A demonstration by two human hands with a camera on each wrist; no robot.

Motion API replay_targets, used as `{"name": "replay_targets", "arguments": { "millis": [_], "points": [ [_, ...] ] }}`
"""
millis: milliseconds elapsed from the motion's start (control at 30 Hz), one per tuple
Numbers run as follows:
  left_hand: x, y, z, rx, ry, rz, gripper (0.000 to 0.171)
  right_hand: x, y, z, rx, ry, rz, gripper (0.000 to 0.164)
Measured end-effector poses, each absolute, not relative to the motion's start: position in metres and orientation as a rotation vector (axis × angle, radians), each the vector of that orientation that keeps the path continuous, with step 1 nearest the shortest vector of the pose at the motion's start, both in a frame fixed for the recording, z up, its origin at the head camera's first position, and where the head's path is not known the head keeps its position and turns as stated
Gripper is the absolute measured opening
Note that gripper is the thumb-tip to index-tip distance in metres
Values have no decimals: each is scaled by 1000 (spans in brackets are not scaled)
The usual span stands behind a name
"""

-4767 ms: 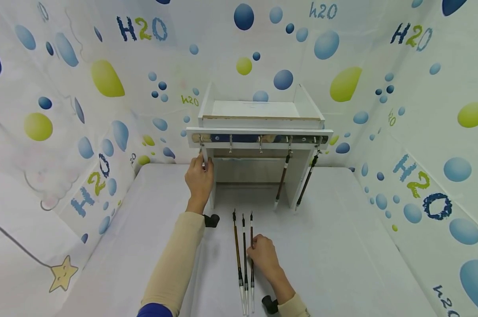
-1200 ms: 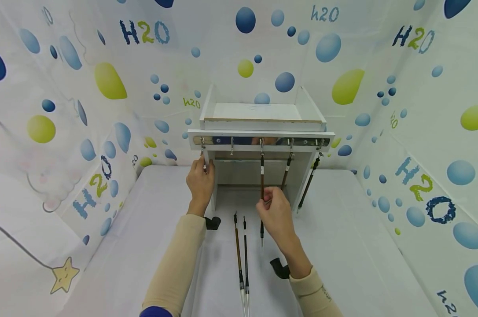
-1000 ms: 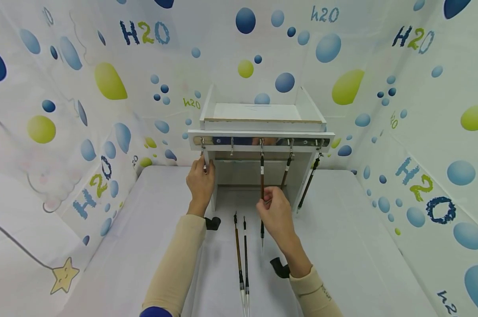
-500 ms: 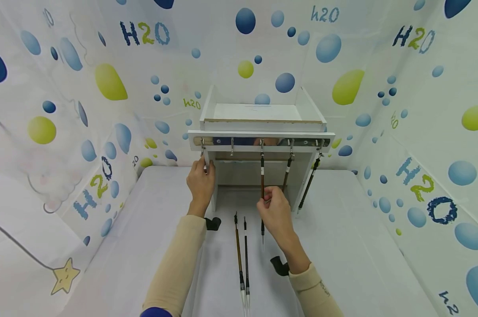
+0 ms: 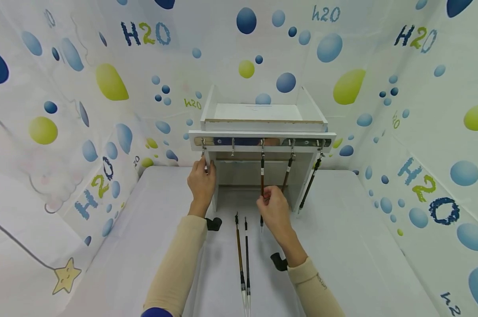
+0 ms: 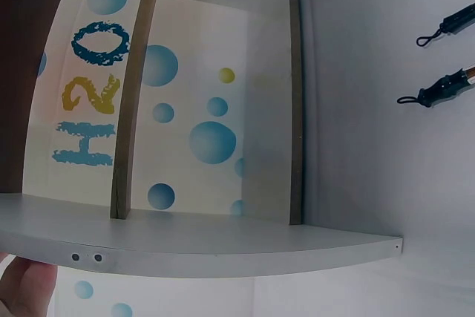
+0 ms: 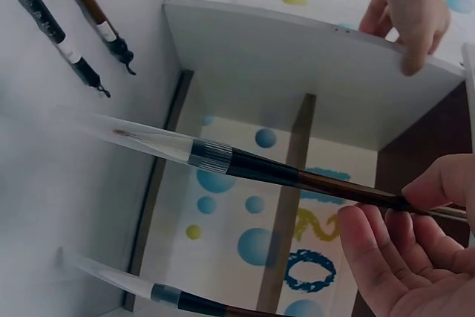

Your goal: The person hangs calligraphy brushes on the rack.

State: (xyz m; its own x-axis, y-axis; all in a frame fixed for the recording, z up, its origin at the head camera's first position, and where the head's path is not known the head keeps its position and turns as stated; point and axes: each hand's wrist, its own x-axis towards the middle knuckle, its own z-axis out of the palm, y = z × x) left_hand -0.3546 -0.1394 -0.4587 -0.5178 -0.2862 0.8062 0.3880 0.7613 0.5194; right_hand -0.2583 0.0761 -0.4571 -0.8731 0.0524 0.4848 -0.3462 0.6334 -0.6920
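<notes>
In the head view, a white wooden shelf (image 5: pixel 223 135) stands at the back with a row of metal hooks. My left hand (image 5: pixel 201 182) grips the front edge of its left side panel (image 7: pixel 245 57), thumb and fingers on opposite faces. A calligraphy brush (image 7: pixel 267 167) hangs from the middle hook (image 5: pixel 262 143), bristles down under a clear cap. My right hand (image 5: pixel 276 209) pinches its brown handle between thumb and fingers. Further right hang two more brushes, one brown (image 5: pixel 286 176) and one dark (image 5: pixel 311 182). The second hook from the left (image 5: pixel 233 147) bears nothing.
Two brushes, a brown-handled one (image 5: pixel 240 251) and a black-handled one (image 5: pixel 247 255), lie side by side on the white table (image 5: pixel 342 255), loops toward the shelf. Behind, a white sheet (image 5: pixel 207 31) with blue and green dots encloses the table.
About five seconds ago my right hand was at a brush lying on the table. That brush now hangs from the middle hook; lately its lower end has shifted slightly. My left hand stays put.
</notes>
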Motion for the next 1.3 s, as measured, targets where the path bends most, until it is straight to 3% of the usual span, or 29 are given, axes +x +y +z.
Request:
{"name": "replay_targets", "arguments": {
  "millis": [700,1300],
  "points": [
    [-355,-140,-460,-78,-1954,-843,29,-289,75,-463,249,-2396,1162,12],
    [-356,-141,-462,-86,-1958,-845,28,-294,73,-467,227,-2408,1182,13]
  ]
}}
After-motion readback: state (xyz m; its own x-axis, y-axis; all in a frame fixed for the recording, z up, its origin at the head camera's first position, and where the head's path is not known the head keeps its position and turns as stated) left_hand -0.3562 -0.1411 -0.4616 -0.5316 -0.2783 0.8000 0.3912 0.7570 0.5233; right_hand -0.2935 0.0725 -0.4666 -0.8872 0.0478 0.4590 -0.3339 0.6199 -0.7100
